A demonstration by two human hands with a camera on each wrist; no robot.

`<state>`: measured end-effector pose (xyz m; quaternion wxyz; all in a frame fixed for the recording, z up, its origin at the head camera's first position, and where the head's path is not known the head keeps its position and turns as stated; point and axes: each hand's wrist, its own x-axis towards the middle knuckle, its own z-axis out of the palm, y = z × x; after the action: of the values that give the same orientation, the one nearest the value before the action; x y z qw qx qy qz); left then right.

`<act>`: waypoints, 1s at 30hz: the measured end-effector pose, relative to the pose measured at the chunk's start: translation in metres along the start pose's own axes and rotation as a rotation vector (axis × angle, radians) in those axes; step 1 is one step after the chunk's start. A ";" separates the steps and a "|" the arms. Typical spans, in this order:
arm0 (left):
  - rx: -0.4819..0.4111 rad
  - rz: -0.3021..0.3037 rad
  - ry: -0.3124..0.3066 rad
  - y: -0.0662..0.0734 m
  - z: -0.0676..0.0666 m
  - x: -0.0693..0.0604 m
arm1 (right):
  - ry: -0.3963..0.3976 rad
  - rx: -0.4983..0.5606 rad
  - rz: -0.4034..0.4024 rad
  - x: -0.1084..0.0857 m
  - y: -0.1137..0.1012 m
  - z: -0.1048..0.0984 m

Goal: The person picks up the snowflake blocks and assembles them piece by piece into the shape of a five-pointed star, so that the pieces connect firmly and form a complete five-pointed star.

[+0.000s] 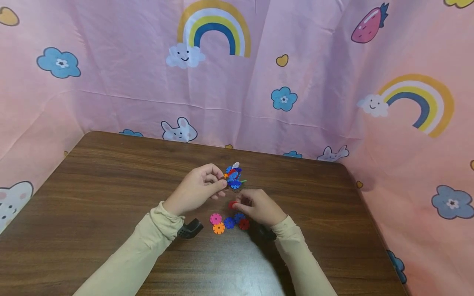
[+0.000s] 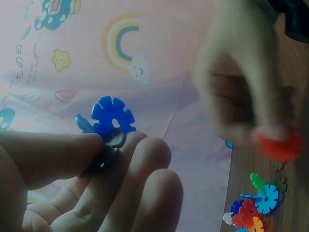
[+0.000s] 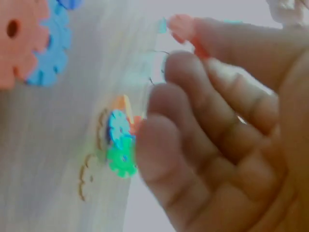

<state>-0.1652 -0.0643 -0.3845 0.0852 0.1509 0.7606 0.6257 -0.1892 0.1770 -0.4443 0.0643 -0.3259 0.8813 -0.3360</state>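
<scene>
Between thumb and index finger, my left hand (image 1: 200, 187) pinches a small joined piece of notched plastic discs, with a blue disc (image 2: 107, 116) standing up above the fingertips in the left wrist view. My right hand (image 1: 261, 207) pinches a red notched disc (image 1: 232, 204), lower and to the right of the left hand. The red disc (image 3: 182, 26) sits at the thumb tip in the right wrist view. Just beyond both hands a multicoloured cluster of interlocked discs (image 2: 250, 208) stands on the table. In the head view it partly overlaps the piece in my left hand.
Loose discs lie on the brown wooden table (image 1: 122, 197) nearer to me: a pink disc (image 1: 216, 218), an orange disc (image 1: 219, 228), two blue ones and a red disc (image 1: 244, 224). A pink patterned cloth (image 1: 229, 90) hangs behind the table and along its sides.
</scene>
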 end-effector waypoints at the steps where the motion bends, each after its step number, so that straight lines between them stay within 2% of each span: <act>1: -0.001 0.000 0.001 0.000 0.000 0.000 | 0.049 0.022 -0.001 -0.001 0.001 -0.003; 7: -0.022 0.000 0.024 -0.002 0.002 0.001 | 0.348 0.160 -0.036 -0.005 0.000 -0.019; 11: -0.044 -0.003 0.035 -0.002 0.003 0.002 | 0.458 0.211 -0.068 -0.007 -0.003 -0.024; 15: -0.086 -0.008 0.016 -0.004 0.003 0.004 | 0.493 0.238 -0.091 -0.007 -0.007 -0.024; 20: -0.122 -0.010 -0.016 -0.005 0.003 0.006 | 0.509 0.327 -0.073 -0.006 -0.015 -0.024; 27: -0.089 -0.008 -0.041 -0.005 0.007 0.004 | 0.529 0.526 -0.029 -0.009 -0.022 -0.026; 30: -0.083 -0.008 -0.049 -0.006 0.009 0.004 | 0.515 0.567 -0.034 -0.009 -0.024 -0.026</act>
<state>-0.1673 -0.0557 -0.3924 0.1126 0.1596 0.7321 0.6526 -0.1779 0.1834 -0.4099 -0.0770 -0.2147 0.7351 -0.6384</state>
